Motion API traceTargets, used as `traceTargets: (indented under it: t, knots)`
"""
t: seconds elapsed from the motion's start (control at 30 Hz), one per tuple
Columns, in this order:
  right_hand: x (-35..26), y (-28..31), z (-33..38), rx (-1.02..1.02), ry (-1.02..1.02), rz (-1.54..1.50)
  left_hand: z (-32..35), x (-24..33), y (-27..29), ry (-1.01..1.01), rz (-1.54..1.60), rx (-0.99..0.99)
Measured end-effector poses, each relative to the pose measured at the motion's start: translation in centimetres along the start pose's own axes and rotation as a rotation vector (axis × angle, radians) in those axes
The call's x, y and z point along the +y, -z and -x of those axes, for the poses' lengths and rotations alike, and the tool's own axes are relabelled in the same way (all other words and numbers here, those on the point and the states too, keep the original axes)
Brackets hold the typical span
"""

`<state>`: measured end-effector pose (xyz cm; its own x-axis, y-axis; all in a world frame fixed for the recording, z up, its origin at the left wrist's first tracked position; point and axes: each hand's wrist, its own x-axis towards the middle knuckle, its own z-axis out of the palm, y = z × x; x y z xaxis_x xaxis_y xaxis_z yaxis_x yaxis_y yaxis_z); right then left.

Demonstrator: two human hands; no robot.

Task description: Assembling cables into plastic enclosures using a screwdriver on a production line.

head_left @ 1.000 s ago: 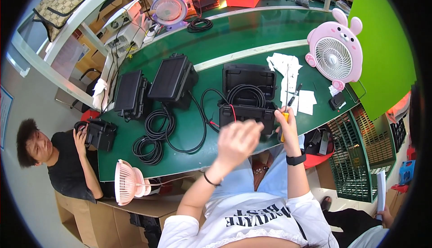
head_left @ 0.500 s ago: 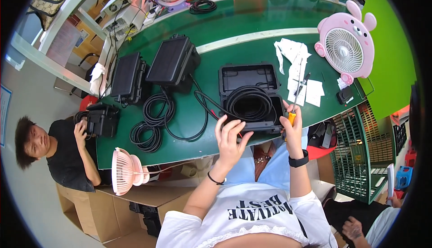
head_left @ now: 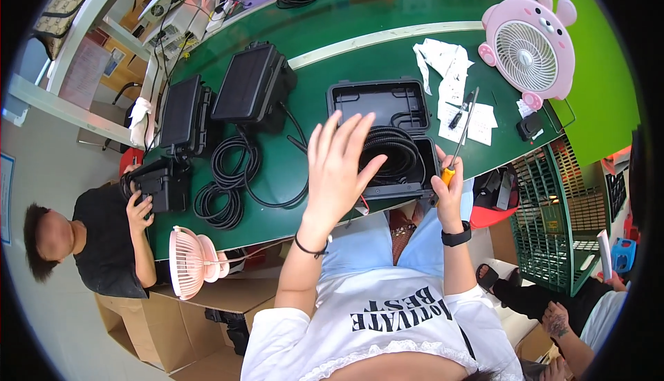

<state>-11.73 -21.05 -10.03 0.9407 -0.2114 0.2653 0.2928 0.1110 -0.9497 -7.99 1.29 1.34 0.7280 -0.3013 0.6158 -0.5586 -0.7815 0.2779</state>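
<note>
An open black plastic case (head_left: 377, 102) lies in front of me on the green table, its lid tipped back on the far side. A coil of black corrugated cable (head_left: 395, 163) fills its inside. My left hand (head_left: 339, 166) is over the case's left side with fingers spread and nothing in it, hiding part of the coil and rim. At the case's right edge, my right hand (head_left: 449, 193) grips a screwdriver (head_left: 448, 173) by its yellow handle. The long metal shaft points away from me, over the papers (head_left: 477, 125).
Two shut black cases (head_left: 252, 85) with cable coils (head_left: 235, 166) stand to the left. A co-worker at far left holds another black case (head_left: 164, 186). A pink rabbit-shaped fan (head_left: 526, 62) is at right, a small pink fan (head_left: 190, 262) at the near left edge. A green crate (head_left: 553, 222) stands right.
My left hand has risen from the case's near left corner and moved away from me, fingers opening wider. My right hand keeps the screwdriver at the case's right side. The whole view has shifted slightly.
</note>
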Motion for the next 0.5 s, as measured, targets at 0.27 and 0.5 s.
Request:
traceTargets:
  t: [0.27,0.5]
  knots:
    - [0.2,0.2,0.0,-0.008,-0.021,0.002,0.8,0.1,1.7,0.002,0.164,0.278]
    - [0.2,0.2,-0.2,-0.012,-0.021,-0.04,7.7,-4.4,4.0,0.015,-0.228,0.747]
